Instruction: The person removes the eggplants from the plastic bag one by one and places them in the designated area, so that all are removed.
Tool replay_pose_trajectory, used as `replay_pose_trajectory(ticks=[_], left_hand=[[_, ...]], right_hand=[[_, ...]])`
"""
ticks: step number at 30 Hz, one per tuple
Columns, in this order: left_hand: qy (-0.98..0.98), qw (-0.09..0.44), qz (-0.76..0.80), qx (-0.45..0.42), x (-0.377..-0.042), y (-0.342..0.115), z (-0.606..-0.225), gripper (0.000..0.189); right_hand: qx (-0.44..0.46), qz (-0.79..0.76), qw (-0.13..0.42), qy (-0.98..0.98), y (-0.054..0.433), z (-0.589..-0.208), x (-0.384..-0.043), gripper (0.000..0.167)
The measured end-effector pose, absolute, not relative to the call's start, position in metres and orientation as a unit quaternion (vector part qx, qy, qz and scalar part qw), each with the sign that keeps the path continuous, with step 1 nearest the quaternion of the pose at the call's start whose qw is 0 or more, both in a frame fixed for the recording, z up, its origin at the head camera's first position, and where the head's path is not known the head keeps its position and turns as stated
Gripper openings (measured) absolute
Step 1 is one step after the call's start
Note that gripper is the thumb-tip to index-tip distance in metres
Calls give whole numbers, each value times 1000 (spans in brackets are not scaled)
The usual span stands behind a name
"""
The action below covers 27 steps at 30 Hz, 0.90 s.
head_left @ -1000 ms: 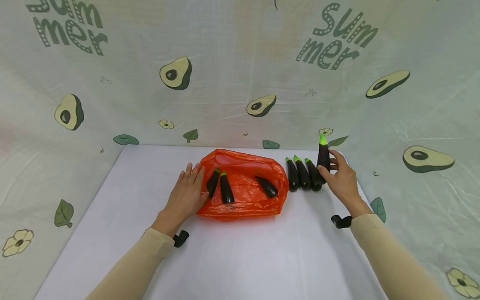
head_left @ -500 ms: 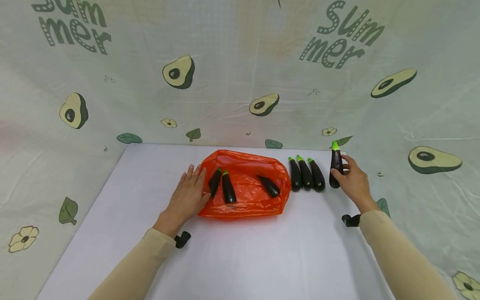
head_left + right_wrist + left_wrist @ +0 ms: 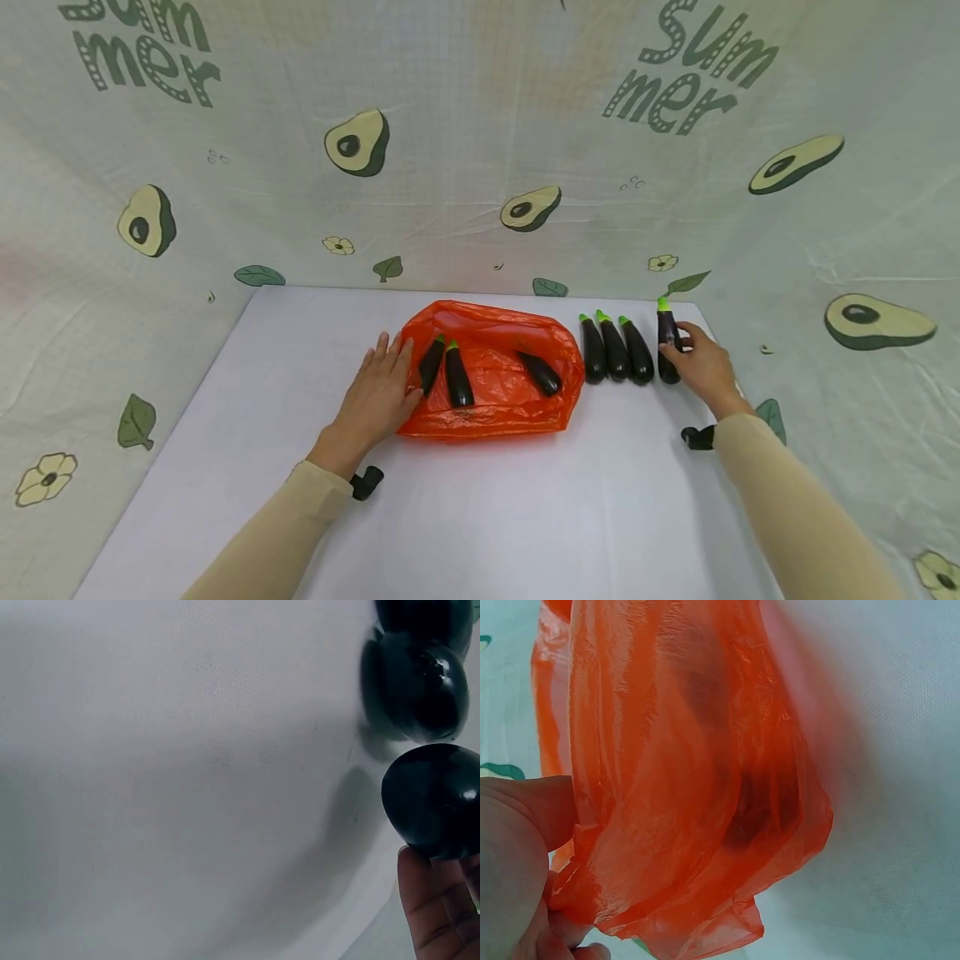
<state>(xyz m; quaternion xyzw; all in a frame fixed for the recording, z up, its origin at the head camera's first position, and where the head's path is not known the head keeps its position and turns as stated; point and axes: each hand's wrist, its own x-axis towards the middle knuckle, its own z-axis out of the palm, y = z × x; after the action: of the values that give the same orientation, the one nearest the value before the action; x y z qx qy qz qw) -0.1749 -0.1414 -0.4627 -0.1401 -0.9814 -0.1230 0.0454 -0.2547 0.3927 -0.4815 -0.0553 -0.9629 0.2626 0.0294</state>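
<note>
My right hand (image 3: 697, 362) grips a dark purple eggplant (image 3: 667, 343) with a green cap, low on the white table (image 3: 480, 500) just right of a row of three eggplants (image 3: 617, 350). In the right wrist view the held eggplant (image 3: 433, 801) shows above my fingertips (image 3: 439, 907), with the row's ends (image 3: 420, 690) beyond. My left hand (image 3: 378, 396) lies with straight fingers on the left edge of an orange plastic bag (image 3: 491, 371), on which three more eggplants (image 3: 453, 375) lie. The bag (image 3: 690, 772) fills the left wrist view beside my fingers (image 3: 517, 855).
A pale cloth printed with avocados (image 3: 358, 143), leaves and the word "Summer" hangs behind and to both sides of the table. Black wrist-camera mounts (image 3: 365, 482) sit under both sleeves.
My right hand has carried the eggplant from upright above the row down and to the right, to the table beside the three. The left hand has stayed on the bag.
</note>
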Motion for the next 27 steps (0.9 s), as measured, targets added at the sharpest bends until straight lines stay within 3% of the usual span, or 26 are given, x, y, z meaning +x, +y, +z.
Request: replay_pose_trajectory(ticks=[27], left_hand=[[-983,37,-123,-132,-174,-142,-466,86]], right_hand=[[-69,233,6,-970,390,-505,-266,65]])
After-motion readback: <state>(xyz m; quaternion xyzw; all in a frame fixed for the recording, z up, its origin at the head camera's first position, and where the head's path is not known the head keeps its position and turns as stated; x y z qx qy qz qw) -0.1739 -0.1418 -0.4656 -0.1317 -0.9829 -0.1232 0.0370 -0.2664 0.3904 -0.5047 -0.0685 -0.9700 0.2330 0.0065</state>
